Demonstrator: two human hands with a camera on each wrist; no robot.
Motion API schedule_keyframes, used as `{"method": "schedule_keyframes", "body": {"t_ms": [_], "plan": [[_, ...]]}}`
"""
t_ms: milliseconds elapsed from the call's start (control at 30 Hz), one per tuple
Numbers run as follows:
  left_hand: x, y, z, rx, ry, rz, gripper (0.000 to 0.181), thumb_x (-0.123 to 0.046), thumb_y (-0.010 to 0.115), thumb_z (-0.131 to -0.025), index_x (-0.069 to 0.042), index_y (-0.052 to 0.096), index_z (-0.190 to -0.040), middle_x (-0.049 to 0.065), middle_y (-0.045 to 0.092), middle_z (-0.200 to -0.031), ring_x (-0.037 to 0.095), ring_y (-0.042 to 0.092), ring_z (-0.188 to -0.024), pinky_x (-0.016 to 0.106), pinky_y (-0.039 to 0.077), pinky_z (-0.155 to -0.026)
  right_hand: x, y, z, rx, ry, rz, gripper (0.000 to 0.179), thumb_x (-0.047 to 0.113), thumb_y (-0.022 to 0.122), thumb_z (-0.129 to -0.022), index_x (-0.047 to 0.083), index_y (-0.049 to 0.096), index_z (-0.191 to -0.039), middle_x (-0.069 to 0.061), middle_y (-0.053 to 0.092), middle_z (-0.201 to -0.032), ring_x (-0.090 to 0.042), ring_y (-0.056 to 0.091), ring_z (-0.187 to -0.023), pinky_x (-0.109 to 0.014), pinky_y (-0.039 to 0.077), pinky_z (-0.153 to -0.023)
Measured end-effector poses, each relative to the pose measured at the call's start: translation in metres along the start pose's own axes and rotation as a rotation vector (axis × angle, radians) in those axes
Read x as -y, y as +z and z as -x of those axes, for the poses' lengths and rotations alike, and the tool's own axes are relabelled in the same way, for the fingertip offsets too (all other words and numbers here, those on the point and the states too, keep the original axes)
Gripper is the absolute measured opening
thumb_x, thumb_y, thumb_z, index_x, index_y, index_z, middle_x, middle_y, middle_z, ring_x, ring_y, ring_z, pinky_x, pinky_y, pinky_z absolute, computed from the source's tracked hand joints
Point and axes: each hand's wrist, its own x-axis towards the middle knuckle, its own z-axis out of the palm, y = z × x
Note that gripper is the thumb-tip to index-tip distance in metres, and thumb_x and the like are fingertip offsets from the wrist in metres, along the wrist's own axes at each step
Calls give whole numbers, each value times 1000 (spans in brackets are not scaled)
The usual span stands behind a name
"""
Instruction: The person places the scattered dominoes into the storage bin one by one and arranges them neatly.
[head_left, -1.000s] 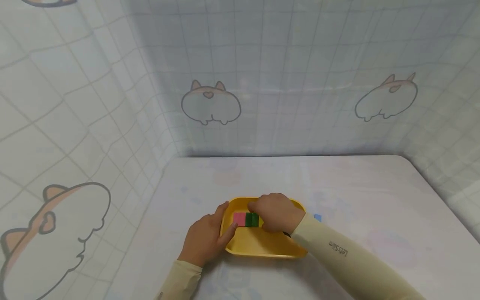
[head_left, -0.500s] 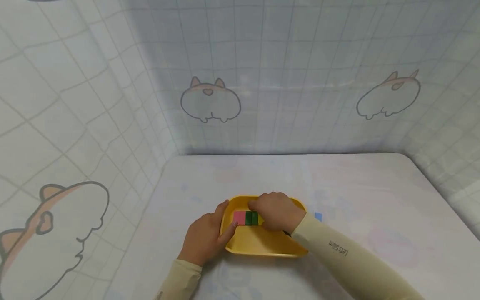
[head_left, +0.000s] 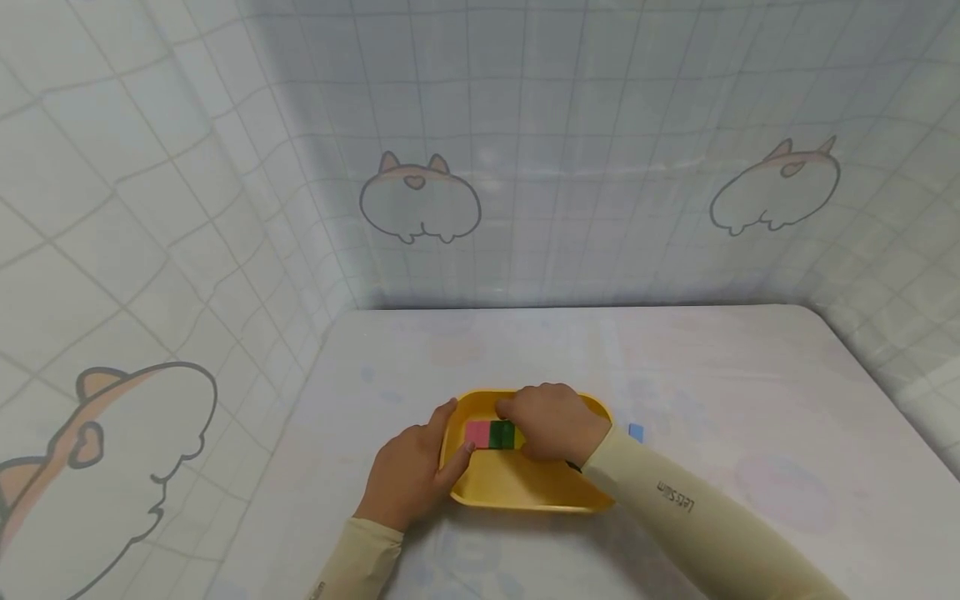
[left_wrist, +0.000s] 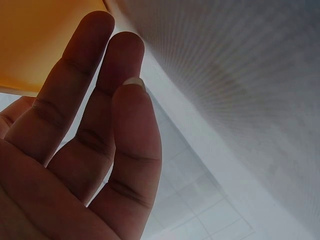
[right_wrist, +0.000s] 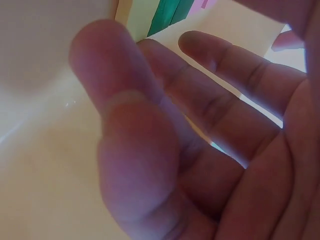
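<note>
A yellow tray sits on the table. My left hand grips its left rim, thumb over the inside and fingers outside; the left wrist view shows those fingers beside the tray. Inside lies a row of small blocks: pink, then dark green, then a sliver of a yellow block. My right hand reaches over the row's right end. In the right wrist view its thumb and fingertips are close to the yellow block; whether they pinch it is hidden.
A small blue block lies on the table just right of the tray, partly behind the right sleeve. The pale patterned table is bordered by hanging, grid-patterned sheets at the back and sides.
Both hands, the tray and the blocks hold nearly the same places. The head view has shifted only slightly.
</note>
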Motion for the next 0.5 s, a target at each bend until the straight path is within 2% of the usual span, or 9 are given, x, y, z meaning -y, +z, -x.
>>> {"method": "schedule_keyframes", "body": {"t_ms": [333,500], "plan": [[2,-1,1,14,0,4,65,-62,54,-103,-19,55,-151,-12,46,-64,10,49,-57,33,51,-56,3,-3,3,17,21,12,29,26,89,-82,22,68,-102,13,56,-78,-13,54,-68,-34,48,-64],[6,1,1,10,4,10,64,-61,55,-102,-19,55,-151,-11,49,-65,11,51,-58,34,52,-57,5,-4,9,-12,51,19,26,24,87,-82,22,68,-100,13,55,-77,-13,52,-65,-34,47,-61]]}}
